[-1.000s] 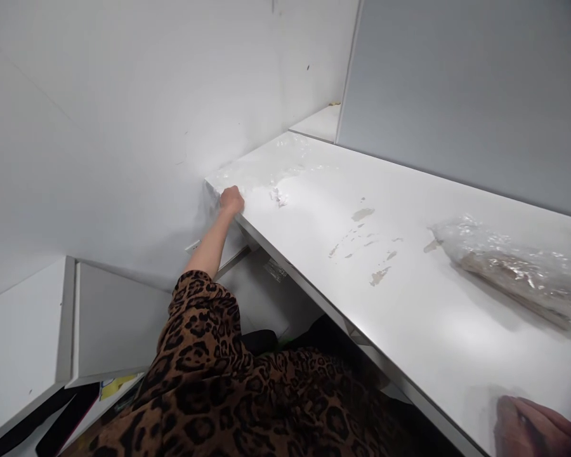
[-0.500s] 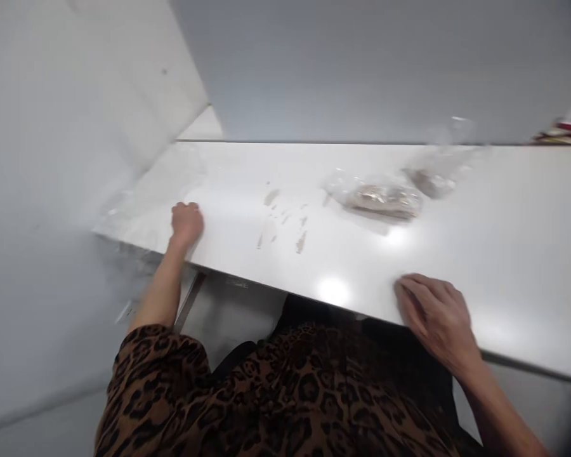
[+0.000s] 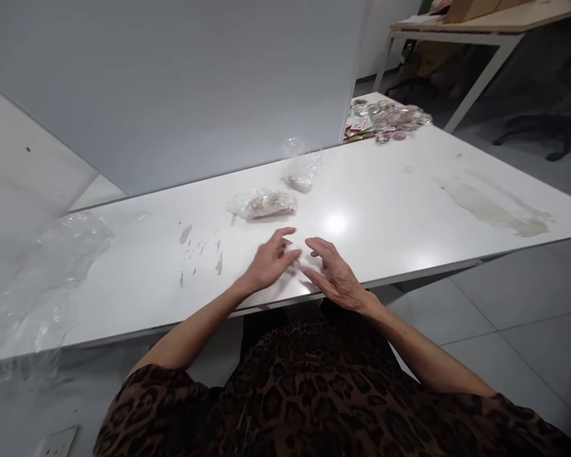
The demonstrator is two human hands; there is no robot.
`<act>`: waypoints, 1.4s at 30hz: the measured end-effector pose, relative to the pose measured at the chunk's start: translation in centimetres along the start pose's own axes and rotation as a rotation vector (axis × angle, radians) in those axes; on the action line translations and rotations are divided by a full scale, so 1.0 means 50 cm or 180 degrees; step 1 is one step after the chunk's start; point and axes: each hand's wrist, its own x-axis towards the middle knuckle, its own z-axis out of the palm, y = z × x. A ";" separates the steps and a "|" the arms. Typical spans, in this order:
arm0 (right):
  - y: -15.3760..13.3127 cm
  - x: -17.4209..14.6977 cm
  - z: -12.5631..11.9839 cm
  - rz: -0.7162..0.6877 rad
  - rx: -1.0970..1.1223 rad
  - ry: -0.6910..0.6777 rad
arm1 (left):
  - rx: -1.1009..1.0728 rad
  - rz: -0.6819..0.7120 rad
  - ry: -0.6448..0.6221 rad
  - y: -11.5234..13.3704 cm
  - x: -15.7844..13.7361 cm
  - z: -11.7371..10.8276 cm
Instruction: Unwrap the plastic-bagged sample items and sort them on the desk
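Note:
My left hand (image 3: 269, 261) hovers over the white tabletop (image 3: 390, 216) near its front edge, thumb and fingers apart. Facing it, my right hand (image 3: 337, 277) has its fingers curved and spread. In the gap between the hands is a small pale blur; I cannot make out what it is or whether a fingertip touches it. Just beyond them lies a clear plastic bag (image 3: 270, 204) with brownish contents. Behind and to its right stands a second crumpled clear bag (image 3: 302, 172).
Thin clear plastic sheeting (image 3: 52, 273) covers the table's left end. A grey panel (image 3: 195, 82) rises along the back edge. Several small wrapped packets (image 3: 394, 117) are piled at the far right. Dried smears (image 3: 499, 206) mark the right side. Another desk (image 3: 485, 25) stands beyond.
The view has swung right. My left hand has left the table's left end and come to the middle; my right hand has come closer to it. Both hands have opened their fingers.

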 end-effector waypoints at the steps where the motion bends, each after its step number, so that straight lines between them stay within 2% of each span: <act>1: 0.003 -0.002 -0.011 -0.0037 0.0002 0.0021 | -0.0173 0.0063 -0.0226 0.011 0.018 0.040; 4: 0.027 -0.015 -0.060 0.0022 -0.0093 0.0335 | -0.0428 0.0144 -0.0668 0.036 0.060 0.123; 6: 0.060 -0.023 -0.108 0.0273 -0.0325 0.0613 | -0.0476 0.0098 -0.0819 0.048 0.080 0.149; 8: 0.113 -0.026 -0.172 0.0653 -0.0709 0.0902 | -0.0379 0.0054 -0.0805 0.055 0.095 0.156; 13: 0.309 -0.012 -0.373 0.1726 -0.1773 0.1649 | 0.0080 0.0033 -0.0292 0.035 0.118 0.122; 14: 0.346 -0.010 -0.411 0.2037 -0.1923 0.1686 | 0.0125 0.0049 -0.0176 0.026 0.119 0.111; 16: 0.401 -0.009 -0.474 0.2602 -0.2081 0.1495 | 0.0176 0.0101 0.0054 0.005 0.117 0.090; 18: 0.423 -0.013 -0.513 0.2654 -0.2191 0.1411 | 0.0193 0.0172 0.0275 -0.015 0.111 0.067; 20: 0.416 -0.016 -0.527 0.2522 -0.2285 0.1480 | 0.0280 0.0292 0.0585 -0.028 0.103 0.043; 22: 0.392 -0.011 -0.516 0.2298 -0.2346 0.1553 | 0.0581 0.0489 0.1031 -0.036 0.096 0.016; 25: 0.348 0.025 -0.453 0.1768 -0.2232 0.1423 | 0.1383 0.0766 0.1754 -0.041 0.099 -0.032; 28: 0.318 0.090 -0.342 0.1383 -0.1752 0.1013 | 0.2093 0.0609 0.2304 -0.050 0.121 -0.085; 30: 0.305 0.141 -0.254 0.1251 -0.1431 0.0659 | 0.2295 0.0316 0.2443 -0.063 0.138 -0.116; 33: 0.287 0.214 -0.125 0.0909 -0.1013 0.0166 | 0.2218 -0.0071 0.2142 -0.087 0.152 -0.142; 36: 0.258 0.273 -0.029 0.0628 -0.0687 -0.0443 | 0.2076 -0.0248 0.1444 -0.108 0.146 -0.144; 38: 0.236 0.304 0.007 0.0571 -0.0572 -0.0896 | 0.2077 -0.0241 0.1146 -0.114 0.137 -0.139; 41: 0.219 0.339 0.018 0.0613 -0.0024 -0.1552 | 0.2128 -0.0231 0.1128 -0.112 0.128 -0.138; 42: 0.220 0.349 0.014 0.0660 0.0194 -0.1551 | 0.2140 -0.0235 0.1146 -0.110 0.127 -0.139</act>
